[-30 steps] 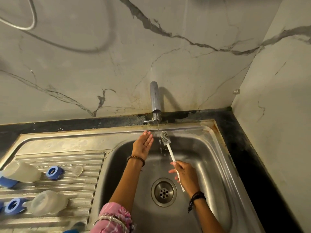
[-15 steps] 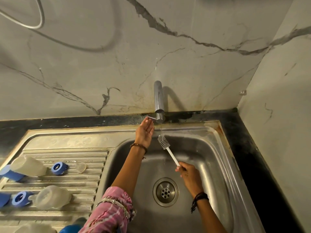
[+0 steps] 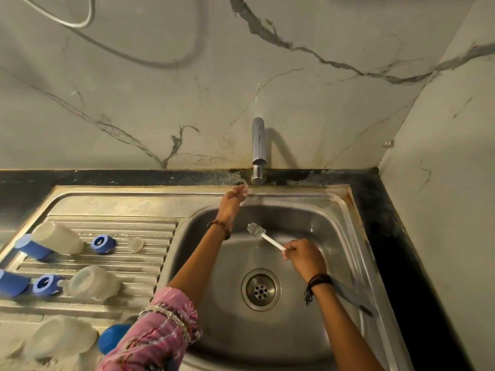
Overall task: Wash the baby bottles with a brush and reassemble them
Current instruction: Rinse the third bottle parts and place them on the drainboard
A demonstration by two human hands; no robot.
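Brush (image 3: pixel 263 236) handle inside curled right hand (image 3: pixel 305 259); left hand (image 3: pixel 232 200) at tap (image 3: pixel 258 151).

The light in here is dim and yellowish. The faucet (image 3: pixel 258 145) throws a soft shadow to its right on the marble wall (image 3: pixel 160 89), and a blurred curved shadow trails beside the hose (image 3: pixel 80 22). Dull glare sits on the steel sink (image 3: pixel 332 226) rim. Straight edges bow toward the corners, and the bottles (image 3: pixel 61 338) at lower left smear out of focus
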